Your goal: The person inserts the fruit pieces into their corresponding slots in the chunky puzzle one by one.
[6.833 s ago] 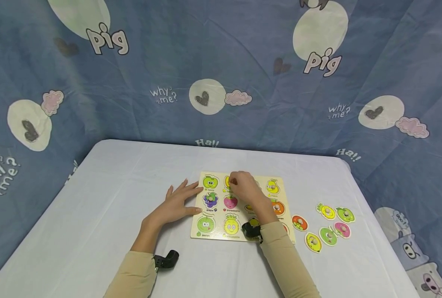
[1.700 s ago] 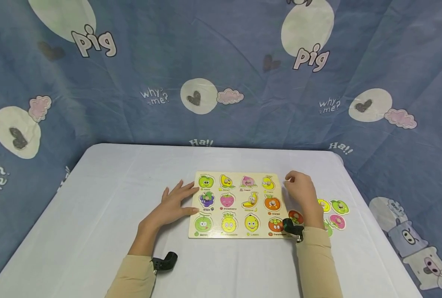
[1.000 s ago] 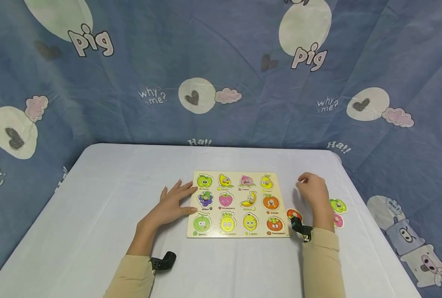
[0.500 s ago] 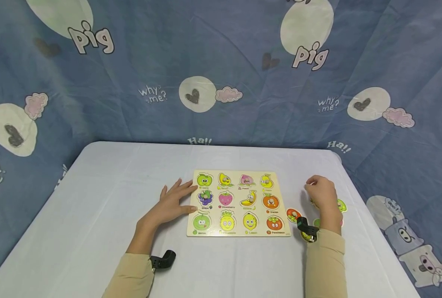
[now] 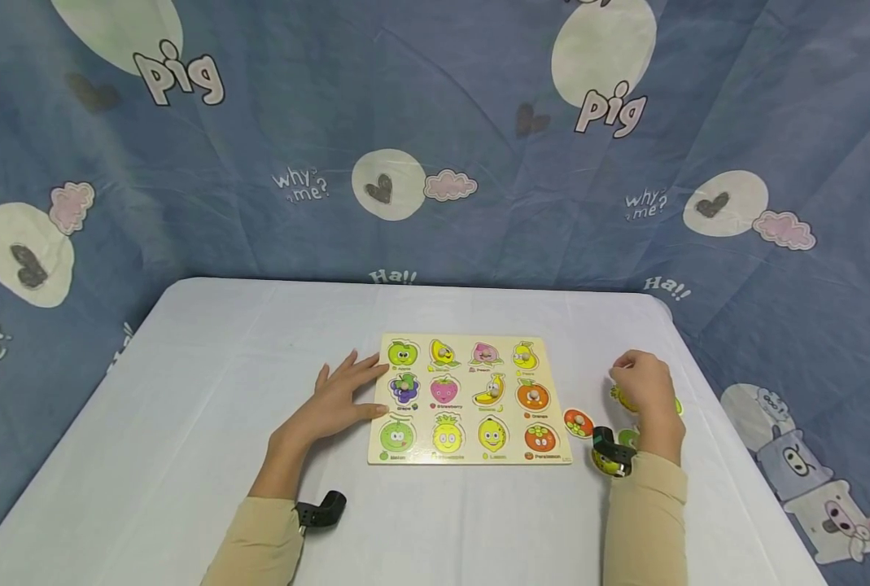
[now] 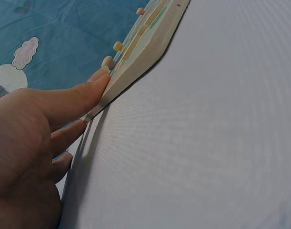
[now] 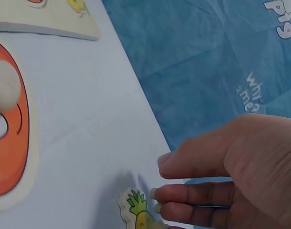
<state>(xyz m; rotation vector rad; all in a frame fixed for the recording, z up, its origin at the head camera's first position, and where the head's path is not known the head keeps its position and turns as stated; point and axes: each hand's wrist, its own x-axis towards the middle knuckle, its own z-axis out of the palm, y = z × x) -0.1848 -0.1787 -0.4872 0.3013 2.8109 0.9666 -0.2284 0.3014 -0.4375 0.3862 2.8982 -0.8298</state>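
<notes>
A wooden fruit puzzle board (image 5: 471,448) lies mid-table, bearing pictures of fruit and several knobbed pieces, such as the banana (image 5: 490,391) and the orange (image 5: 534,396). My left hand (image 5: 338,399) rests at the board's left edge with fingers spread; in the left wrist view its thumb (image 6: 83,98) lies on the edge. My right hand (image 5: 643,387) is over the loose pieces to the right. In the right wrist view its fingertips are right beside the knobbed pineapple piece (image 7: 138,205), thumb apart from the fingers.
Right of the board lie a red-orange persimmon piece (image 5: 578,423), a yellow lemon piece (image 5: 605,465) and a green melon piece (image 5: 628,438), partly behind the right wrist camera. A green piece (image 5: 679,405) peeks out past the right hand. A printed blue cloth hangs behind the white table (image 5: 273,325).
Earlier my right hand was over the board's top row. It has since moved right, off the board and down to the pineapple piece. My left hand has stayed at the board's edge.
</notes>
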